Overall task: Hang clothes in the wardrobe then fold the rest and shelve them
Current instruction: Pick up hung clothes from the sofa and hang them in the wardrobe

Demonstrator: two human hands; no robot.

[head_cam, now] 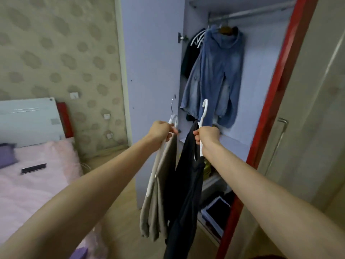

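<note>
From the head view, both arms are out in front of the open wardrobe (pixel 261 90). My left hand (pixel 161 130) is curled tight round the neck of a white hanger (pixel 156 165), fingers (pixel 172 130) wrapped and nothing slack, and the beige garment (pixel 158 202) drops straight down below that grip. My right hand (pixel 206 135) is closed on a second white hanger (pixel 203 113), its hook rising just above my knuckles, and the black garment (pixel 184 193) hangs below and slightly left of those fingers, nearly brushing the beige one. Both pieces look light and limp to me, soft cloth that will swing and could slide off a smooth plastic shoulder if I tilt it, so I judge the stiff hanger neck is the right place to hold, keeping the hook free. Well above my fingers runs the rail (pixel 252 14), with a denim jacket (pixel 214 75) and a dark striped top (pixel 192 53) already on it; bare rail lies to the right of them. Below my right fingers sit the lower shelves (pixel 214 184), holding things I cannot make out. Off beyond my left forearm is the bed (pixel 37 184).
</note>
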